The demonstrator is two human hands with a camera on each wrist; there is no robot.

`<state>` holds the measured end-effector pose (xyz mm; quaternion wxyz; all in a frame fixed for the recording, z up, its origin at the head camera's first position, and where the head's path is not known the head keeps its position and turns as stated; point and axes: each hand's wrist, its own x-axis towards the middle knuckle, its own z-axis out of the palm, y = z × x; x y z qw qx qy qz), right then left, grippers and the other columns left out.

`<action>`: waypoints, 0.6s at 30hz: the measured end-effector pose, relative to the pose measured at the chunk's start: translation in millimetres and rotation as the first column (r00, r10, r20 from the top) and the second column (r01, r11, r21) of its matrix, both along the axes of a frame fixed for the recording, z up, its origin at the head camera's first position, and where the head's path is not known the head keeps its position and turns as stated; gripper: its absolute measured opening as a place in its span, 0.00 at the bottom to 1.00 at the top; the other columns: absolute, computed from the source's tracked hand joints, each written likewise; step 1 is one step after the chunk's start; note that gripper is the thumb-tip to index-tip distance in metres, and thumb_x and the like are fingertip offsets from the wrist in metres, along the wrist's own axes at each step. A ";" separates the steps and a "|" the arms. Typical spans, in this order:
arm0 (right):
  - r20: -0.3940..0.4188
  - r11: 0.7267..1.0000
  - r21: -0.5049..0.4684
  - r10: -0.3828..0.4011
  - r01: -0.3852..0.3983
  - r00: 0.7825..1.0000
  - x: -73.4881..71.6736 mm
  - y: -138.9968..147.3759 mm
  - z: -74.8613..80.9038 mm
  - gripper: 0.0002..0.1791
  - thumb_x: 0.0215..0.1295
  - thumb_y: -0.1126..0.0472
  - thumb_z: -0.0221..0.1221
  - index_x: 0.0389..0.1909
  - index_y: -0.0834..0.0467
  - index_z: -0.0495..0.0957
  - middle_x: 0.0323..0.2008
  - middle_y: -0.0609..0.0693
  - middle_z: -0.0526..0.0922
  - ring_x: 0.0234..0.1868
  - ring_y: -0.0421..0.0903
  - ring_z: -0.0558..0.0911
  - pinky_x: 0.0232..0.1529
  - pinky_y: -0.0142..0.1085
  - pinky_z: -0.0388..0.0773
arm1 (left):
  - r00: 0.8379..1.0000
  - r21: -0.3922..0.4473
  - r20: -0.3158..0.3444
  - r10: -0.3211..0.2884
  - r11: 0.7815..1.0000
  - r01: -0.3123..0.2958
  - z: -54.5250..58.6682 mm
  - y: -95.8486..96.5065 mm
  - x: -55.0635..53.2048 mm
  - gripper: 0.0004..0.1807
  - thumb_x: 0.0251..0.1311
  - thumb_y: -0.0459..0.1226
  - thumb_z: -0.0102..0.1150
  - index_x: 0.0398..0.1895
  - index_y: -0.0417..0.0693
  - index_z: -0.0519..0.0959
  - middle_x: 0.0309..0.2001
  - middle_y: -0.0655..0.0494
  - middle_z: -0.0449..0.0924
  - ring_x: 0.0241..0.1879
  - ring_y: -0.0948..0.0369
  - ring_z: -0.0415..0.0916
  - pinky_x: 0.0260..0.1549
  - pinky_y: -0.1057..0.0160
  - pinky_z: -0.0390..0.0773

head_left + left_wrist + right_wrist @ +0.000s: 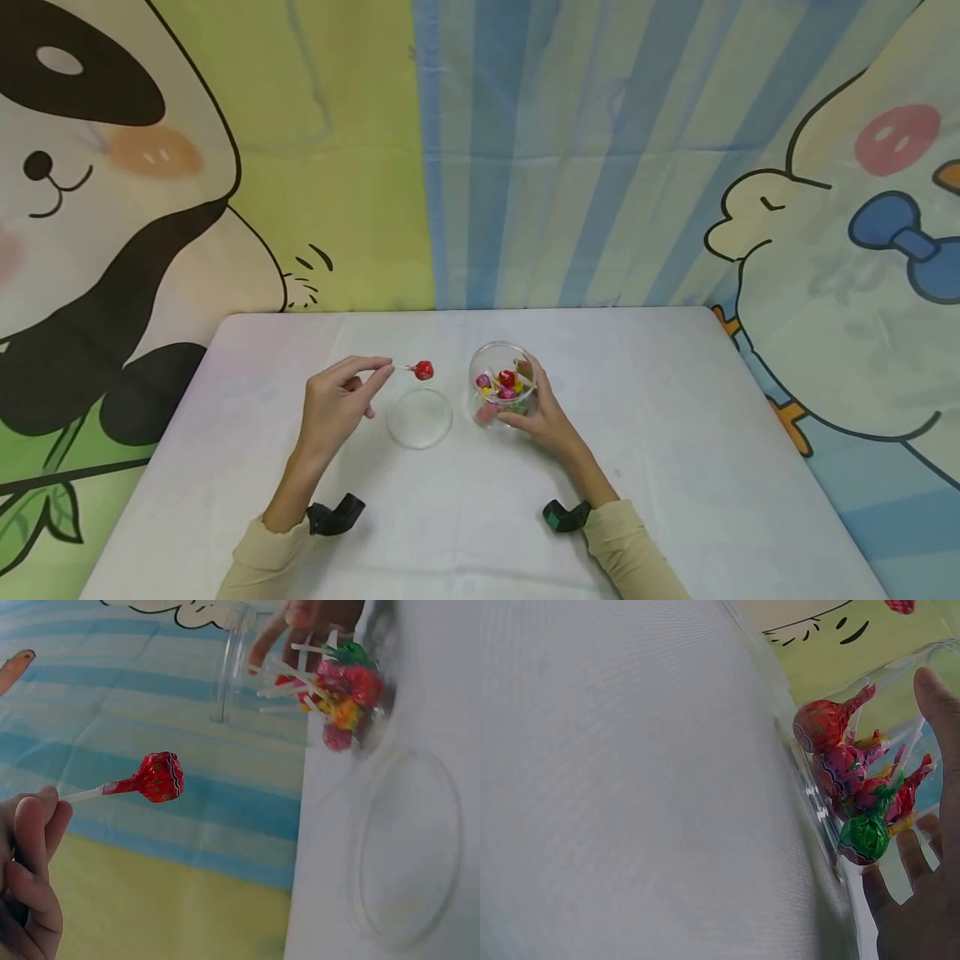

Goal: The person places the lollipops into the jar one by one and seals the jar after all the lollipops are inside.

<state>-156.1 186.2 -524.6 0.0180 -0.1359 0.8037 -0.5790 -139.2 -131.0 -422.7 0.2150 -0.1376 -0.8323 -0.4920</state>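
My left hand (335,407) pinches the white stick of a red-wrapped lollipop (423,370) between thumb and fingertips, in the air left of the jar. In the left wrist view the lollipop (160,778) lies nearly level, wrapped head away from the hand. My right hand (551,421) grips the side of a clear jar (480,408) standing on the table. Several lollipops in red, pink, yellow and green wrappers fill its bottom, sticks upward; a green lollipop (865,838) shows through the wall in the right wrist view. The jar's mouth is uncovered.
A round clear lid (420,419) lies flat on the white table (675,417), between the left hand and the jar. A cartoon-printed curtain (360,167) rises behind the table's far edge. A dark wrist camera (337,515) sits on the left wrist, another (566,516) on the right.
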 end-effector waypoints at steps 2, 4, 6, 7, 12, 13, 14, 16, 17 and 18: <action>-0.008 1.000 0.004 0.000 0.000 1.000 0.0 0.4 -1.1 0.58 0.54 0.60 0.70 0.76 0.42 0.40 0.75 0.58 0.55 0.76 0.59 0.53 0.71 0.65 0.44 | 0.998 0.006 -0.031 -0.062 0.998 0.062 8.3 16.0 -5.9 0.08 0.54 0.35 0.69 0.38 0.48 0.87 0.33 0.52 0.87 0.09 0.72 0.67 0.10 0.73 0.64; -0.001 1.000 0.008 0.000 0.000 1.000 2.0 -0.3 2.9 0.57 0.55 0.58 0.70 0.76 0.40 0.41 0.75 0.58 0.55 0.76 0.58 0.53 0.71 0.65 0.45 | 0.989 0.001 -0.055 -0.139 0.990 0.139 13.5 32.1 -12.8 0.07 0.55 0.35 0.69 0.38 0.48 0.87 0.33 0.53 0.87 0.09 0.73 0.67 0.10 0.73 0.64; 0.008 1.000 0.010 0.006 -0.006 1.000 5.8 -1.9 11.8 0.56 0.56 0.59 0.69 0.76 0.42 0.40 0.75 0.59 0.54 0.76 0.59 0.53 0.71 0.65 0.44 | 0.976 -0.021 -0.053 -0.211 0.977 0.210 15.9 48.5 -18.9 0.07 0.55 0.36 0.69 0.37 0.48 0.87 0.33 0.54 0.88 0.09 0.74 0.66 0.10 0.72 0.64; 0.010 1.000 0.013 0.009 -0.009 1.000 7.7 -2.8 16.5 0.55 0.57 0.59 0.68 0.77 0.44 0.40 0.75 0.60 0.54 0.76 0.60 0.53 0.71 0.66 0.44 | 0.969 -0.039 -0.039 -0.246 0.969 0.244 15.9 56.3 -21.9 0.06 0.55 0.36 0.68 0.37 0.49 0.87 0.33 0.55 0.88 0.09 0.74 0.66 0.10 0.71 0.64; 0.005 0.999 0.034 0.022 -0.022 1.000 14.2 -5.8 33.8 0.55 0.58 0.63 0.67 0.77 0.55 0.40 0.74 0.65 0.53 0.76 0.63 0.53 0.70 0.66 0.45 | 0.936 -0.156 0.087 -0.340 0.924 0.350 7.7 88.6 -33.7 0.07 0.56 0.36 0.67 0.37 0.47 0.88 0.33 0.55 0.88 0.08 0.75 0.66 0.10 0.69 0.66; -0.001 0.999 0.035 0.024 -0.024 1.000 14.0 -5.5 33.7 0.55 0.57 0.64 0.67 0.77 0.56 0.40 0.74 0.66 0.53 0.76 0.63 0.53 0.70 0.66 0.46 | 0.932 -0.174 0.106 -0.347 0.916 0.361 5.3 93.5 -35.5 0.07 0.56 0.36 0.67 0.37 0.46 0.88 0.33 0.54 0.88 0.07 0.75 0.65 0.10 0.69 0.66; -0.003 0.999 0.036 0.024 -0.024 1.000 12.5 -4.8 30.2 0.55 0.57 0.64 0.67 0.77 0.55 0.39 0.74 0.66 0.53 0.76 0.63 0.53 0.70 0.66 0.46 | 0.929 -0.190 0.120 -0.351 0.910 0.369 3.1 97.9 -37.0 0.07 0.56 0.36 0.68 0.37 0.46 0.88 0.33 0.54 0.88 0.07 0.75 0.65 0.10 0.69 0.66; -0.008 0.999 0.036 0.020 -0.020 1.000 8.4 -3.2 21.0 0.55 0.57 0.65 0.67 0.77 0.54 0.39 0.74 0.66 0.53 0.76 0.63 0.53 0.71 0.65 0.46 | 0.927 -0.217 0.144 -0.346 0.903 0.371 -0.5 106.2 -39.7 0.07 0.55 0.35 0.69 0.36 0.45 0.88 0.33 0.53 0.88 0.06 0.75 0.64 0.10 0.70 0.64; -0.013 0.999 0.032 0.019 -0.019 1.000 6.3 -2.4 16.2 0.55 0.57 0.65 0.67 0.77 0.53 0.39 0.74 0.66 0.53 0.76 0.64 0.53 0.70 0.66 0.46 | 0.928 -0.231 0.153 -0.340 0.900 0.368 -1.9 110.1 -41.0 0.07 0.54 0.35 0.69 0.36 0.45 0.88 0.32 0.52 0.88 0.06 0.74 0.64 0.10 0.70 0.63; -0.017 0.999 0.029 0.017 -0.017 1.000 4.2 -1.5 11.3 0.56 0.56 0.65 0.67 0.77 0.52 0.39 0.74 0.65 0.53 0.76 0.64 0.53 0.70 0.66 0.47 | 0.930 -0.254 0.161 -0.330 0.897 0.362 -3.2 113.7 -42.2 0.06 0.53 0.35 0.70 0.35 0.46 0.89 0.32 0.52 0.88 0.05 0.75 0.64 0.10 0.71 0.62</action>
